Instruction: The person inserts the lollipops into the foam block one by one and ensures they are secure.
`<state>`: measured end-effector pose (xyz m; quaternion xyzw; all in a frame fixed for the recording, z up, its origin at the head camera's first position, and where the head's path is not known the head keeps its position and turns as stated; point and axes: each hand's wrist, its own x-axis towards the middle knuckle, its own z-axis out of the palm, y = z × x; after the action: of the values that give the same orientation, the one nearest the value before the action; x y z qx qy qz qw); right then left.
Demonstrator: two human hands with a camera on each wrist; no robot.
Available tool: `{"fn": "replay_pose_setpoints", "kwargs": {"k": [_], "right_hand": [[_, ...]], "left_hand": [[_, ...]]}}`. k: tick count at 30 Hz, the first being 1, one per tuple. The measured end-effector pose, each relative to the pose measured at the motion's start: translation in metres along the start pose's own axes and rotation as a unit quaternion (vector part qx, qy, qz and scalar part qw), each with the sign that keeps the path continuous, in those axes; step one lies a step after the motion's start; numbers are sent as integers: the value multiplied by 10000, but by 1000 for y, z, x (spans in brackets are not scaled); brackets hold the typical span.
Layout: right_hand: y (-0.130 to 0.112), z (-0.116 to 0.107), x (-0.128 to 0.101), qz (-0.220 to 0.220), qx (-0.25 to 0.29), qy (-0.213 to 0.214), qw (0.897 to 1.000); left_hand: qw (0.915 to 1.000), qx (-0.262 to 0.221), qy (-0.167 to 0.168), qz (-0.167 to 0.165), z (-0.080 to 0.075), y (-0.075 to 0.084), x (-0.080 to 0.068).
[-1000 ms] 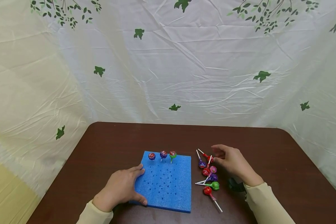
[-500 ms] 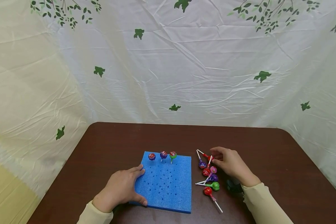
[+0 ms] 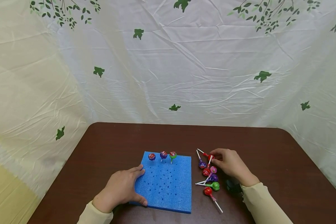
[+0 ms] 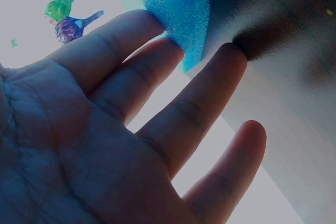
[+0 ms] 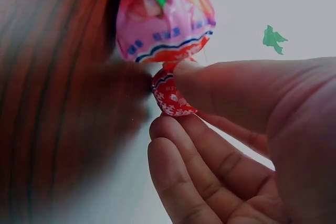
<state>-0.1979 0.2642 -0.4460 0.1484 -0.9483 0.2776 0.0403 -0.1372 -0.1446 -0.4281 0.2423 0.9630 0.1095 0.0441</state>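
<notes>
Right hand (image 3: 231, 163) pinching red lollipop (image 3: 210, 157) at far end of candy pile (image 3: 210, 175), thumb and fingers curled round head; stick slanting up-left, flat on table (image 3: 268, 161). Left hand (image 3: 120, 188) flat, fingers straight, pressing near-left corner of foam block (image 3: 168, 186). Bare tabletop beyond both.

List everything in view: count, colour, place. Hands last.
foam board: 1, blue, holed, table centre.
standing lollipops: 3, red, purple and red-green, board's far row.
loose lollipops: about 7, red, purple, pink, green, right of board.
table: 1, dark brown.
curtain: 1, white with green leaves, behind.
left hand: flat on board's left edge.
right hand: pinches a red lollipop in the pile.
</notes>
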Motion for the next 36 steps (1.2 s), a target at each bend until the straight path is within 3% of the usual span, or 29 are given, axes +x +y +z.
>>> {"fn": "replay_pose_setpoints", "kwargs": {"k": [20, 31, 36], "right_hand": [[3, -2, 1, -77, -209, 274, 9994], [4, -12, 0, 325, 306, 594, 9972], [-1, -14, 0, 244, 374, 795, 9958]], "left_hand": [[10000, -44, -12, -29, 0, -1, 1], [10000, 31, -2, -46, 2, -1, 2], [10000, -5, 20, -33, 2, -1, 2]]}}
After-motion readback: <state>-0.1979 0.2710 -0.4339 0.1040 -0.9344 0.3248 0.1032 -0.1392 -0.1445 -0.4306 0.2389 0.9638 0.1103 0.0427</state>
